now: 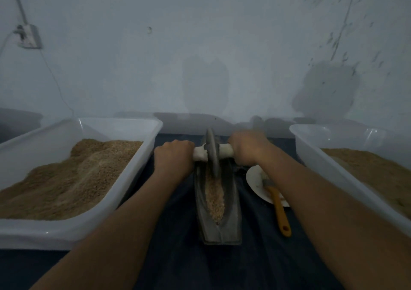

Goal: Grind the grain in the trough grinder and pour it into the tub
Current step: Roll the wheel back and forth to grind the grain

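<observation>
We've got our left hand (175, 154) and right hand (246, 147) both gripping the axle (224, 150), wheel (212, 152) sitting in the grain-filled trough (233, 212).

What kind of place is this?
Probably a small home or workshop grain-grinding corner: a trough grinder with its wheel, two white tubs of grain, and a bare wall.

Tubs (66, 229) (315, 154) flank grinder (219, 218); plate (258, 183) w/ brush (279, 207) blocks right.
</observation>
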Motion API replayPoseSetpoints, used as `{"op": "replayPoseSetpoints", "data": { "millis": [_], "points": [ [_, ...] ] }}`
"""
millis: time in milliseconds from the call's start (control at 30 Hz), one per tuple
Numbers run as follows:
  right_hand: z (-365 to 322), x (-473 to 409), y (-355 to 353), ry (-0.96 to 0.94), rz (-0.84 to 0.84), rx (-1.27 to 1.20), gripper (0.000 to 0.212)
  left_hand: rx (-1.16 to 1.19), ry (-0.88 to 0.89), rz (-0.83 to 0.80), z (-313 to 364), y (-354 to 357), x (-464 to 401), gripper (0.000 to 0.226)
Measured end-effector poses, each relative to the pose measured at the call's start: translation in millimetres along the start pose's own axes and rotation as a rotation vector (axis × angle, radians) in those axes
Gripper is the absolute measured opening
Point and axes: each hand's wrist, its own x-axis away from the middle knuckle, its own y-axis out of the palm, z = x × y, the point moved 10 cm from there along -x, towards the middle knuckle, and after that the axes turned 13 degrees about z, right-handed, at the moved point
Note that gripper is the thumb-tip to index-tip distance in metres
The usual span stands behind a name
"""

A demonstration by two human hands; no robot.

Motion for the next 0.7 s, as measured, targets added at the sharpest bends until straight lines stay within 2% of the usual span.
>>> {"op": "replayPoseSetpoints", "data": {
  "millis": [67,200,333,433,500,633,700],
  "points": [
    [-4,22,-9,0.049,0.093,0.008,0.025,-0.014,0.037,0.042,3,-9,13,0.016],
    [-27,94,-42,0.047,0.457,0.032,0.021,-0.088,0.165,0.149,13,-40,55,0.040],
    [-40,131,-64,-0.018,0.667,0.095,0.026,-0.119,0.243,0.277,21,-65,93,0.029],
    [-37,124,-63,-0.059,0.719,0.061,0.021,-0.135,0.211,0.229,16,-56,87,0.038],
    [-27,100,-49,-0.050,0.639,0.033,0.018,-0.137,0.179,0.176,15,-46,67,0.044],
    [4,30,5,0.078,0.021,-0.125,0.020,-0.121,0.074,0.125,12,-25,12,0.017],
    [11,11,17,0.112,-0.131,-0.201,0.019,-0.135,0.042,0.056,12,-13,-12,0.004]
  ]
}}
